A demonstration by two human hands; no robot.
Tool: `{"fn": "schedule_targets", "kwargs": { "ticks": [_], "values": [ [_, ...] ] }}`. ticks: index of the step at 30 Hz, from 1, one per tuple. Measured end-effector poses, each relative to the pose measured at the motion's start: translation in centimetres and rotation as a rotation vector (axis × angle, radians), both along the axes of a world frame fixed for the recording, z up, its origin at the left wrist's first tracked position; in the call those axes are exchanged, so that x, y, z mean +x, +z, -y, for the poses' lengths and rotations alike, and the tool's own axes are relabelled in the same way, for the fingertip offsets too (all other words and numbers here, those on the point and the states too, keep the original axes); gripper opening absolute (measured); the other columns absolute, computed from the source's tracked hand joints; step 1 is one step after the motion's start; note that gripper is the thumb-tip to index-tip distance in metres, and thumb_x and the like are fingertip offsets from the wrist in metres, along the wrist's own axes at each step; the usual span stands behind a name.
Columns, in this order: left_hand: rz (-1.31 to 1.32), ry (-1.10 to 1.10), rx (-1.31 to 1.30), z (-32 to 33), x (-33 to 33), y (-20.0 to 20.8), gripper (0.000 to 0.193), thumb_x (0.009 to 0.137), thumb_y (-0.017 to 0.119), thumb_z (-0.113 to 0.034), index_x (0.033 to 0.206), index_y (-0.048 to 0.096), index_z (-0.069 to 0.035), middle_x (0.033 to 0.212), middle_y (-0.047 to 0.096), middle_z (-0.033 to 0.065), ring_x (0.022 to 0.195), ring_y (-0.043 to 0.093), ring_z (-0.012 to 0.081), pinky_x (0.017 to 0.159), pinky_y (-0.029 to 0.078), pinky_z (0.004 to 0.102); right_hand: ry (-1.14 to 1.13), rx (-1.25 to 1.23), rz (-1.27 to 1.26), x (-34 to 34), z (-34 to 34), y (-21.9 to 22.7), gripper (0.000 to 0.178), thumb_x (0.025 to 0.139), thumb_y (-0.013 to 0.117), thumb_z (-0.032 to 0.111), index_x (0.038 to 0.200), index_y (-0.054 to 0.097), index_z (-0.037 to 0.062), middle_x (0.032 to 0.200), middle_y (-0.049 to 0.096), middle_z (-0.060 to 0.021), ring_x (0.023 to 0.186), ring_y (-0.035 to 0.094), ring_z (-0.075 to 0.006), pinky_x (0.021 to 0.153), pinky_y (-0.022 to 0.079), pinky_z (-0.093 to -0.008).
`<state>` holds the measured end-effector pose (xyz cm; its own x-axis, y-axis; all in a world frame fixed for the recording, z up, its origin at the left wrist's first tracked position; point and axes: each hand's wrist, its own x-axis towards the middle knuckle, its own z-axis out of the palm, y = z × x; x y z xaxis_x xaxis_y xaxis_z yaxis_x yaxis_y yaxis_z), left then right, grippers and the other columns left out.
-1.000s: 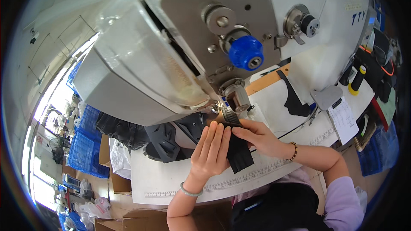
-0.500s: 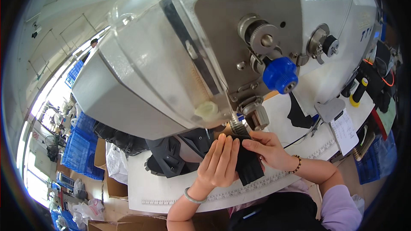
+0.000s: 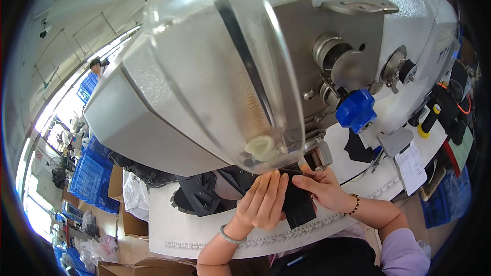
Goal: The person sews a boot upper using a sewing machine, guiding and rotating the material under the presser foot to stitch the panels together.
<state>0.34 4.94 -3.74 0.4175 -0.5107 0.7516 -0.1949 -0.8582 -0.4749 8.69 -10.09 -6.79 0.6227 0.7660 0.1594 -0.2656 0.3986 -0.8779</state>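
Close below the head of a sewing machine [image 3: 169,97], both my hands hold a black fabric piece [image 3: 298,207]. My left hand [image 3: 262,202] has its fingers pressed together along the left edge of the piece, its thumb mostly hidden. From the other side, my right hand [image 3: 323,186] pinches the upper part between thumb and fingers. A flap of the piece hangs down between the hands toward the table edge. The machine's clear cover and my fingers hide the needle area.
Black work parts [image 3: 204,194] lie left of my hands on the white table [image 3: 169,225], which has a ruler strip [image 3: 245,243] along its front. Right stand a thread spool [image 3: 428,122] and a written sheet [image 3: 410,166]. Blue crates [image 3: 94,176] are stacked on the left.
The view has shifted, so the machine's head and clear cover appear lower and farther right. My hands keep nearly the same hold on the black fabric piece.
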Motion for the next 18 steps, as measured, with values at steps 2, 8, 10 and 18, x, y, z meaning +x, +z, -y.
{"fn": "schedule_targets", "kwargs": {
  "ticks": [2,8,10,18],
  "values": [
    [0.013,0.003,-0.008,-0.1,0.0,0.0,0.041,0.088,0.030,-0.013,0.092,0.067,0.005,0.088,0.065,0.0149,0.083,0.065,0.0247,0.074,0.053,0.0298,0.007,-0.006,-0.002,0.0,-0.1,0.1,0.025,0.090,0.056,0.024,0.078,0.051,0.0032,0.056,0.051,0.0007,0.037,0.049,-0.0053,0.030,0.036,-0.0173],
    [-0.010,0.019,-0.072,0.2,0.1,-0.7,0.040,0.085,0.033,-0.015,0.095,0.067,0.003,0.091,0.065,0.0144,0.087,0.065,0.0259,0.074,0.052,0.0297,-0.035,-0.020,0.029,0.4,-0.2,-0.3,0.026,0.090,0.057,0.026,0.076,0.051,0.0043,0.055,0.050,0.0019,0.038,0.047,-0.0034,0.032,0.034,-0.0168],
    [-0.047,0.038,-0.116,0.1,-0.1,-1.3,0.039,0.087,0.037,-0.022,0.101,0.065,0.001,0.101,0.063,0.0136,0.094,0.062,0.0265,0.079,0.050,0.0323,-0.048,-0.017,0.032,0.4,-0.2,-0.3,0.026,0.089,0.058,0.026,0.076,0.051,0.0050,0.055,0.049,0.0023,0.039,0.046,-0.0027,0.032,0.034,-0.0166],
    [-0.029,-0.094,-0.182,-0.5,0.3,-4.0,0.034,0.088,0.044,-0.024,0.101,0.065,-0.001,0.108,0.059,0.0124,0.105,0.057,0.0301,0.093,0.044,0.0478,-0.051,-0.094,0.144,0.6,0.2,0.3,0.024,0.089,0.059,0.025,0.075,0.049,0.0079,0.055,0.043,0.0055,0.040,0.039,-0.0005,0.035,0.027,-0.0164]
  ]
}}
